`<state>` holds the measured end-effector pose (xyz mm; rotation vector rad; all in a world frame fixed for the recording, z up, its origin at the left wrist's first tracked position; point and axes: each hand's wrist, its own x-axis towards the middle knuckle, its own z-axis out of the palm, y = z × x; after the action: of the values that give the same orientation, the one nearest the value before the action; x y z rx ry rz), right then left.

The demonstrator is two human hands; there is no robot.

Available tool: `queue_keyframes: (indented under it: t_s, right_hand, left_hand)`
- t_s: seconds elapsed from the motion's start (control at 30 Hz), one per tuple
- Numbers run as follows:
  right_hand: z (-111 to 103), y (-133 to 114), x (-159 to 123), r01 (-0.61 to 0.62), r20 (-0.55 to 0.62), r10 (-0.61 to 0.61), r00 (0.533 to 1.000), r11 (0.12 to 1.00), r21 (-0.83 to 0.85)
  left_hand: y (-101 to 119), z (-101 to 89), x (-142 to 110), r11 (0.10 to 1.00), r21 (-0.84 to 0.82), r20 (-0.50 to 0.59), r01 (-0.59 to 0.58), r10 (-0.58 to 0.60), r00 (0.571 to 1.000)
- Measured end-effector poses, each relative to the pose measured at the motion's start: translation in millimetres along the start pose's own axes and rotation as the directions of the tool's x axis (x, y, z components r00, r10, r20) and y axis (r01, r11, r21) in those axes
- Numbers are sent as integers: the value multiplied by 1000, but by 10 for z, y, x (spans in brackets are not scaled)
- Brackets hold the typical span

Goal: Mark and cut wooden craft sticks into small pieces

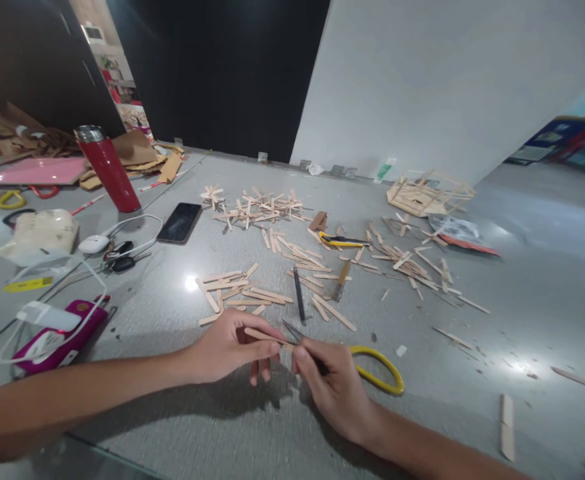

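Observation:
Between the thumb and fingers of my left hand (pixel 239 343) is a wooden craft stick (pixel 259 336), raised a little over the table. My right hand (pixel 335 383) is closed around a pair of scissors (pixel 379 369); one yellow handle loop sticks out to the right and the dark blades point left, close to the stick. Both hands nearly meet at the stick's right end, and the fingers partly hide it. Just beyond lie a dark pen-like stick (pixel 299 293) and loose craft sticks (pixel 245 290).
Behind are star-shaped stick pieces (pixel 267 207), a yellow utility knife (pixel 345 241) and a stick-built frame (pixel 427 193). At left are a phone (pixel 179 223), a red bottle (pixel 107 170), keys (pixel 123 257) and a purple power strip (pixel 62 337) with a white cable.

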<state>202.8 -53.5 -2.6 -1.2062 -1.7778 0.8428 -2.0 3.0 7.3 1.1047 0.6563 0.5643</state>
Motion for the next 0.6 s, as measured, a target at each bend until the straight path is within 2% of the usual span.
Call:
queue_keyframes:
  t_s: [0.2,0.33,0.43,0.5,0.57,0.6]
  right_hand:
    - [19,22,7,-71,-6,71,997,996,60]
    - [27,-4,21,-60,-64,60,996,998,-8]
    - [-107,-43,113,-34,-178,5,984,987,-160]
    - [-293,-24,232,-107,-194,49,980,947,-302]
    - [-526,62,382,-175,-165,105,981,850,-497]
    - [-644,129,460,-211,-182,124,975,769,-604]
  left_hand:
    - [17,-16,2,996,87,34,-3,0,999]
    - [12,-26,23,986,164,-32,-3,8,999]
    - [18,-31,33,987,156,-126,-26,45,991]
    - [23,-37,31,988,147,-163,-56,80,983]
    - [26,-39,24,986,143,-174,-82,107,979]
    - [26,-37,19,986,140,-174,-90,114,978]
